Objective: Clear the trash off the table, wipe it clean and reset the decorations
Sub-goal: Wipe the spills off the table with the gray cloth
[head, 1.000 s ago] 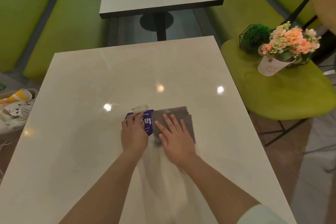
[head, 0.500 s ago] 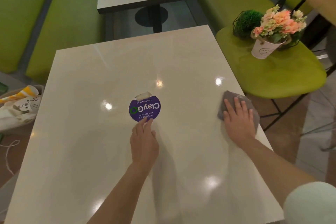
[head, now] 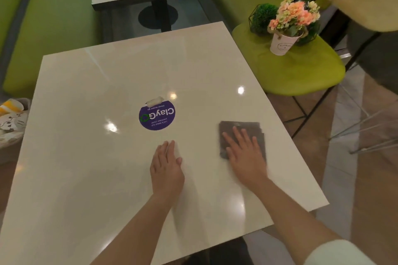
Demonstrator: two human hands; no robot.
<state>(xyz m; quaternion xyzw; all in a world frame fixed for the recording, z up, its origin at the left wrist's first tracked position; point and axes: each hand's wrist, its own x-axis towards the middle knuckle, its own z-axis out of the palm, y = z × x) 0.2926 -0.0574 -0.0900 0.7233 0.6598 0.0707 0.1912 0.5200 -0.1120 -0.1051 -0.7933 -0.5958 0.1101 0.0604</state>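
Grey folded cloth (head: 242,133) lies flat on the glossy cream tabletop (head: 86,135), right of the round purple "ClayGo" sticker (head: 157,116), with the right hand (head: 245,155) pressing it down, fingers straight and slightly spread. Half a second ago this hand and cloth were at the table's right edge; they now sit further in, nearer the sticker. The left hand (head: 167,164) rests palm-down on the bare surface with fingers straight and close together, well below the sticker, whereas before its fingertips touched the sticker's near rim. A white pot of peach flowers (head: 288,26) and a green ball in a black wire frame (head: 261,17) stand together on the lime-green chair seat (head: 290,75) right of the table.
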